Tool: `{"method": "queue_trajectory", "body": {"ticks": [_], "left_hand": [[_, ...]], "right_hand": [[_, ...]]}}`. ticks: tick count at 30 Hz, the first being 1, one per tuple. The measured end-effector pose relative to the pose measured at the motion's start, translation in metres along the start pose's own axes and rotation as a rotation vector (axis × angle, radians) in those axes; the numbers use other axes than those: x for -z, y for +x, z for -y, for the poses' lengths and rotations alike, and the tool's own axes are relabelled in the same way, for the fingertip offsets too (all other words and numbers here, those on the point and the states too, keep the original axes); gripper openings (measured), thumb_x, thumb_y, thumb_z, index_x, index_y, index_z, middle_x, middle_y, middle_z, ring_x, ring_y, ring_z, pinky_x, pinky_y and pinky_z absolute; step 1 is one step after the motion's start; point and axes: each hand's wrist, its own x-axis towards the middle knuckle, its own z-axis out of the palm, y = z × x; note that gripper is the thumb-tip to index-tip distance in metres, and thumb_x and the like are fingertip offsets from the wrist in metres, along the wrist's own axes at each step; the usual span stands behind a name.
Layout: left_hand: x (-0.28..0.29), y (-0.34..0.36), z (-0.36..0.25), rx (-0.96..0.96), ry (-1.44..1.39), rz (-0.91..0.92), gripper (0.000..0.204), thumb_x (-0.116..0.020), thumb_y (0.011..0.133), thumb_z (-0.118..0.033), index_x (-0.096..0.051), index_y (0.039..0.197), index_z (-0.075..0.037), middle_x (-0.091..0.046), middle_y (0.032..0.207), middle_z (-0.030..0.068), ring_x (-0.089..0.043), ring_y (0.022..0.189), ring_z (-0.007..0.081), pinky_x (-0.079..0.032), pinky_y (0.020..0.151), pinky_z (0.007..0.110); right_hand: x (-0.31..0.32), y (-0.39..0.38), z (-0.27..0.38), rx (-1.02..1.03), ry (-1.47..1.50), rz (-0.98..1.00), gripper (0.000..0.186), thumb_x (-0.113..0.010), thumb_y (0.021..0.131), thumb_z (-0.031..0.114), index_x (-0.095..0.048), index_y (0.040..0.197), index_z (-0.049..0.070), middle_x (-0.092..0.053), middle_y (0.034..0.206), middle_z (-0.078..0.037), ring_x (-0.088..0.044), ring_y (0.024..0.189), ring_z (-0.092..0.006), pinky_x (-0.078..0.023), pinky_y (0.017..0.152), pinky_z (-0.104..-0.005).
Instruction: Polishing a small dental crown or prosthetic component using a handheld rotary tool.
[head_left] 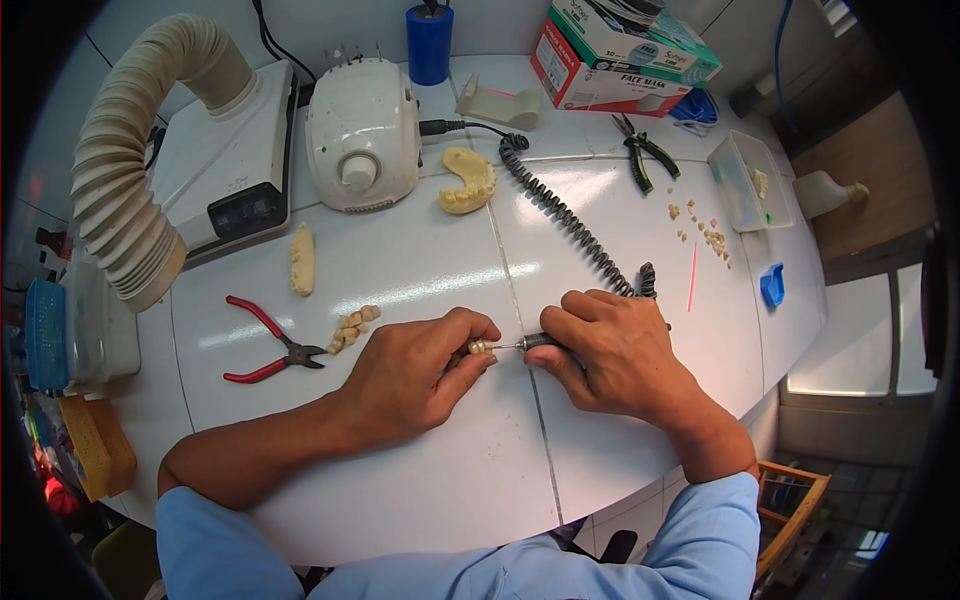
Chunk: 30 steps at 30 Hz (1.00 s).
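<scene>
My left hand (pixel 420 365) is closed in a pinch on a small cream dental piece that looks like a few joined teeth (pixel 480 347). My right hand (pixel 615 350) wraps round a dark rotary handpiece (pixel 541 341), its thin metal bur pointing left and meeting the teeth, or nearly so; the exact contact is too small to tell. A black coiled cord (pixel 570 215) runs from behind my right hand to the white control box (pixel 364 135). Beside my left wrist lie a row of cream teeth (pixel 352 327) and red-handled cutters (pixel 285 345).
A ribbed extraction hose (pixel 125 160) arches at the left. Dental casts (pixel 466 181) and a cream strip (pixel 302 260) lie farther back. Black-green pliers (pixel 643 153), loose teeth (pixel 712 238), a clear tub (pixel 750 180) and a blue piece (pixel 772 286) are at the right. Stacked boxes (pixel 610 75) stand behind.
</scene>
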Motion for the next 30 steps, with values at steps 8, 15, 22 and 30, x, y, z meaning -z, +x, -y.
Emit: {"method": "queue_trajectory", "body": {"ticks": [8, 15, 22, 30], "left_hand": [[0.0015, 0.0003, -0.0004, 0.017, 0.011, 0.026, 0.021, -0.073, 0.103, -0.012, -0.067, 0.121, -0.003, -0.076, 0.091, 0.0146, -0.076, 0.075, 0.0314, -0.057, 0.068, 0.041], [0.0016, 0.0001, -0.001, 0.013, 0.022, 0.023, 0.021, -0.073, 0.103, -0.012, -0.067, 0.121, -0.004, -0.076, 0.089, 0.0142, -0.076, 0.075, 0.0308, -0.057, 0.067, 0.04], [0.0009, 0.0003, 0.0003, 0.004, 0.019, 0.017, 0.021, -0.074, 0.103, -0.012, -0.067, 0.12, -0.004, -0.076, 0.089, 0.0144, -0.076, 0.075, 0.0305, -0.057, 0.067, 0.04], [0.0006, 0.0002, 0.0002, 0.006, 0.016, 0.017, 0.021, -0.073, 0.103, -0.011, -0.067, 0.121, -0.003, -0.076, 0.091, 0.0146, -0.076, 0.076, 0.0312, -0.057, 0.068, 0.04]], "right_hand": [[-0.0003, 0.0002, 0.0, -0.003, -0.001, 0.015, 0.043, -0.068, 0.106, 0.048, -0.067, 0.085, 0.011, -0.06, 0.071, -0.005, -0.068, 0.065, -0.0255, -0.049, 0.053, -0.0405], [0.0, 0.0005, 0.0007, -0.007, 0.005, 0.013, 0.043, -0.067, 0.106, 0.048, -0.067, 0.085, 0.011, -0.06, 0.071, -0.005, -0.067, 0.065, -0.0255, -0.049, 0.053, -0.0407], [-0.0008, 0.0, 0.0004, -0.009, 0.004, -0.002, 0.043, -0.069, 0.105, 0.048, -0.067, 0.084, 0.011, -0.06, 0.071, -0.005, -0.067, 0.065, -0.0258, -0.048, 0.053, -0.0411], [-0.0008, -0.0003, 0.0001, -0.012, 0.008, 0.002, 0.043, -0.068, 0.105, 0.048, -0.068, 0.085, 0.01, -0.06, 0.071, -0.006, -0.067, 0.065, -0.0263, -0.049, 0.054, -0.0413]]}}
